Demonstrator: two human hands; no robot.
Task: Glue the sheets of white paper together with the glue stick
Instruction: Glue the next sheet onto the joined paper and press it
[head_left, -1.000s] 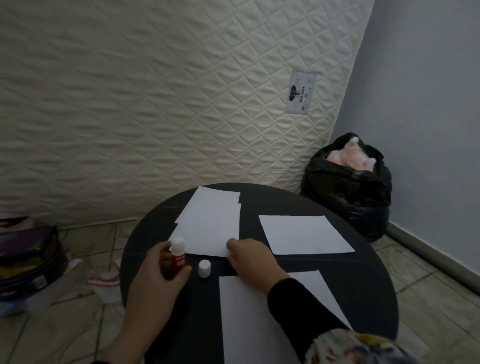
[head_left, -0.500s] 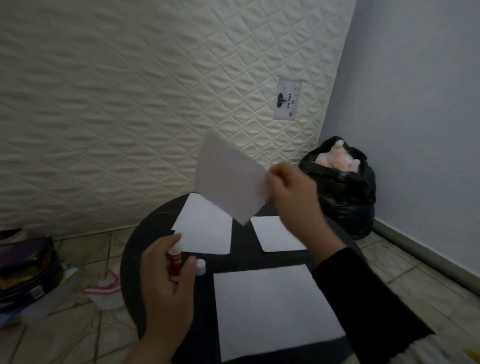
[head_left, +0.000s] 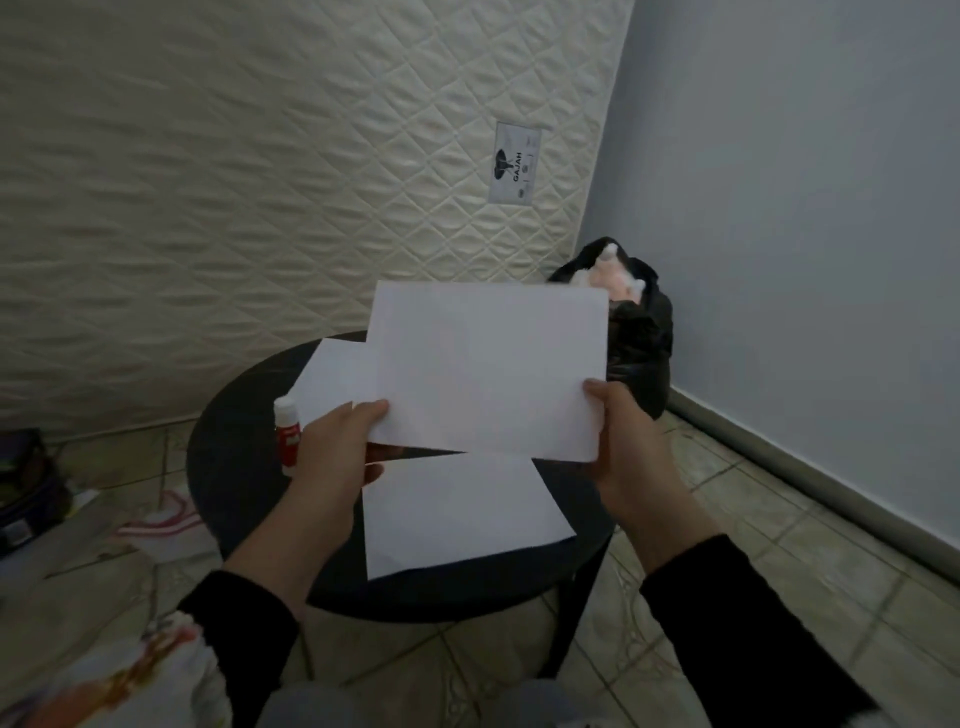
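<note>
two hands hold one sheet of white paper (head_left: 488, 369) up in the air above the round black table (head_left: 234, 467), and the sheet is turned almost flat toward the camera. the left hand (head_left: 337, 457) pinches the lower left corner of this sheet, with the thumb on the front side and the other fingers behind it. the right hand (head_left: 631, 452) grips the lower right edge in a similar way, with the thumb on the front face, near the right border. both forearms wear black sleeves (head_left: 753, 634). two other white sheets lie on the table: the near sheet (head_left: 457, 514) lies flat under the held one, close to the front rim, and the far sheet (head_left: 332, 384) shows only in part at the left, because the held sheet covers the rest of it. the glue stick (head_left: 287, 434) stands upright on the table just left of the left hand, red body with a white top, touching neither hand; i cannot tell if its top is a cap or the glue itself. behind the table a quilted cream mattress (head_left: 260, 182) leans on the wall, with a small label (head_left: 514, 163) on it. a black plastic bag (head_left: 639, 332) sits in the corner on the tiled floor (head_left: 779, 519), partly hidden by the held sheet.
</note>
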